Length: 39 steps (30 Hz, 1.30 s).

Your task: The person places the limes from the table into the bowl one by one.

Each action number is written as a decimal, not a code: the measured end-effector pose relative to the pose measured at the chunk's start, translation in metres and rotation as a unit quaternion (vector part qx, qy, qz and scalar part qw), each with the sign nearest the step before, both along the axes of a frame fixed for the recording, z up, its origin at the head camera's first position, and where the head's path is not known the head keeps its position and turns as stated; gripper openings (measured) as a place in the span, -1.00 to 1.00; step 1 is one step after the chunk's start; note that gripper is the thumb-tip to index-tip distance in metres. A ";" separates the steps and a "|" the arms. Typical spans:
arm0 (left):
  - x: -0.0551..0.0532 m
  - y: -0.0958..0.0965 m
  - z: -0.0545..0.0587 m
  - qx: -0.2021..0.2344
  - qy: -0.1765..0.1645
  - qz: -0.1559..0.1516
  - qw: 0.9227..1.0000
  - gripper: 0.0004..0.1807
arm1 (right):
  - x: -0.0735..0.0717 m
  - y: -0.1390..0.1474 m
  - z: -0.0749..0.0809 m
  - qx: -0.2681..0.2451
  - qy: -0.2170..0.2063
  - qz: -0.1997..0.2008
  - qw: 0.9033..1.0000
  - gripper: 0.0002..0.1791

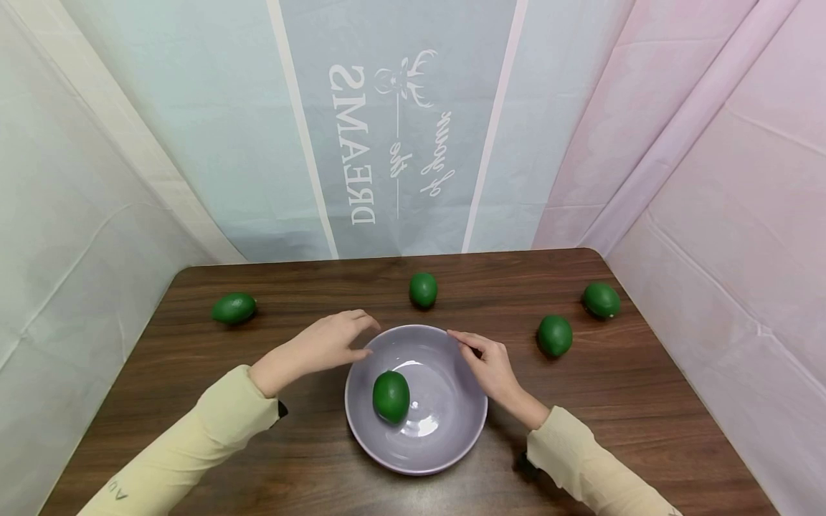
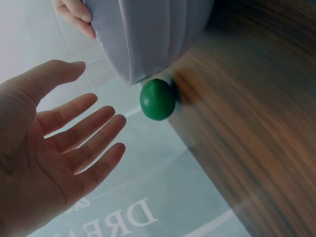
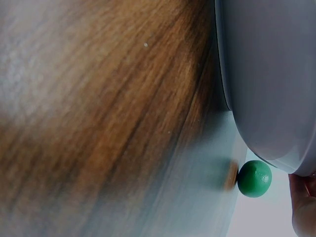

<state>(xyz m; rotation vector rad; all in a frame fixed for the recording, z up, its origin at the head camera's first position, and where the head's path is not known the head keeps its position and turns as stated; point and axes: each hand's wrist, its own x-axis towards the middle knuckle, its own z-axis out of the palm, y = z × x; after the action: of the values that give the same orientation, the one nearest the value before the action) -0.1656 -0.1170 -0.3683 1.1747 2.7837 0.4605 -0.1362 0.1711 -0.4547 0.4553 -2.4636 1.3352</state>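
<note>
On my feed the brown wooden table (image 1: 290,466) fills the lower half of the frame, with the lavender bowl (image 1: 452,408) at lower centre. The bowl sits between my hands. My right hand (image 1: 493,369) is nearer, pinching the upper-right rim between thumb and fingers. My left hand (image 1: 321,347) holds nothing; its fingers are spread at the upper-left rim, and the left wrist view shows them apart from the bowl. The lime in the bowl (image 1: 391,396) lies below and right of my left fingertips, long axis roughly up-down in the frame, with the left rim close to the line between. I see one lime (image 1: 423,290) just above the bowl, another (image 1: 234,308) at left, and a pair (image 1: 555,335) at right, all clear of both hands.
</note>
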 end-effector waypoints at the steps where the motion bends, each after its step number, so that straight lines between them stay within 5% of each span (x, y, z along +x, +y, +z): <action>1: -0.001 -0.001 -0.001 0.000 0.001 0.003 1.000 -0.62 | 0.000 0.000 0.000 0.000 0.000 0.000 1.000 -0.67; 39: -0.019 -0.026 -0.007 0.008 -0.009 0.059 0.998 -0.62 | 0.000 0.000 0.000 -0.001 0.002 0.004 1.000 -0.67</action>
<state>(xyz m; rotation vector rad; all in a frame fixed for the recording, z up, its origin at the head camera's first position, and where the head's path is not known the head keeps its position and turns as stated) -0.1842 -0.1434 -0.3751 1.0082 2.8506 0.5015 -0.1361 0.1710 -0.4544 0.4675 -2.4593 1.3398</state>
